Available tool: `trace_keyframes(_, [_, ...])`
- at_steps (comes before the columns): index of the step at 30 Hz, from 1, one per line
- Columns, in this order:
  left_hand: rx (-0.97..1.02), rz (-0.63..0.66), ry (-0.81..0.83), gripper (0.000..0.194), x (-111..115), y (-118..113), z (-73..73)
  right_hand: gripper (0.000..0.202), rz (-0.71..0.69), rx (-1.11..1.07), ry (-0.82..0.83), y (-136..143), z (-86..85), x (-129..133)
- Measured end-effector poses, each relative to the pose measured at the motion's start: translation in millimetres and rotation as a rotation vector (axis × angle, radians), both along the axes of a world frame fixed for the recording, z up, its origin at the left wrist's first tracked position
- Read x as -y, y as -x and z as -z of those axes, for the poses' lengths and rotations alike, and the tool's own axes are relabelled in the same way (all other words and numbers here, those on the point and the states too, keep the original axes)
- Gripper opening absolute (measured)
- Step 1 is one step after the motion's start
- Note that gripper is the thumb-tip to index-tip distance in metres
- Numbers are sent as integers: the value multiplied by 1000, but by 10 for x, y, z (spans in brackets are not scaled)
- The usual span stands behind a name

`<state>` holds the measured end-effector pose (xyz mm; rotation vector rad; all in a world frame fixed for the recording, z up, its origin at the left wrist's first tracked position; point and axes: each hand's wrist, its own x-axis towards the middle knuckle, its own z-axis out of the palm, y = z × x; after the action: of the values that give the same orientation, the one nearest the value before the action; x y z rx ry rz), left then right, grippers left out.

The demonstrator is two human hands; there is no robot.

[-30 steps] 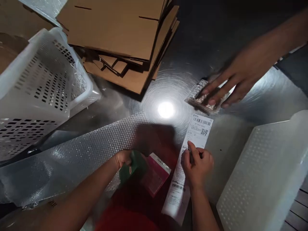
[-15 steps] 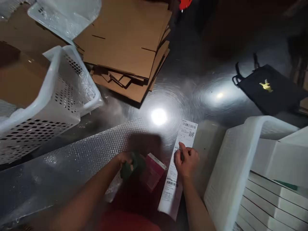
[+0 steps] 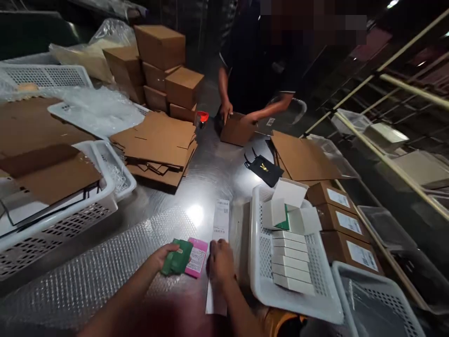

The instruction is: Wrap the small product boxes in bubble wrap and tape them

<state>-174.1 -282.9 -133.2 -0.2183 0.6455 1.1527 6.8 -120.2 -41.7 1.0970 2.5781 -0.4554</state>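
- Broad silvery metal table (image 3: 217, 175): view lifted over last half second; far side now shows.
- Long clear plastic bubble-wrap sheet (image 3: 105, 262): lies on table, at left.
- Brown rectangular cardboard box (image 3: 235, 132): newly in view, co-worker's hand (image 3: 226, 110) on it.
- Long white printed paper strip (image 3: 220, 217): on table. Right hand (image 3: 222, 260) over it, index now curled; grip cannot be told. Judged: work here unfinished.
- Flat green rectangular packet, material unclear (image 3: 180, 257): gripped by left hand (image 3: 165, 255).
- Pink rectangular box, apparently card (image 3: 197, 260): beside packet, printed face now showing.
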Motion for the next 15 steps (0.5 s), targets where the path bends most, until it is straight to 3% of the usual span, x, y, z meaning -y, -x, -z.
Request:
trace_keyframes(4, [-65, -49, 65, 30, -205, -103, -275, 68, -17, 45, 34, -289, 190, 293])
trace_keyframes(7, [-82, -162, 92, 30, -234, -183, -556, 68, 16, -32, 50, -321, 214, 186])
trace_keyframes(9, [-97, -238, 97, 32, -222, -197, -746, 58, 124, -202, 112, -252, 157, 47])
trace_keyframes(12, [-129, -340, 79, 35, -166, -178, -1012, 48, 448, -596, 412, -124, 13, -93])
trace_keyframes(15, [-123, -349, -10, 39, -58, -188, -1211, 69, 660, -844, 905, -52, -151, -26])
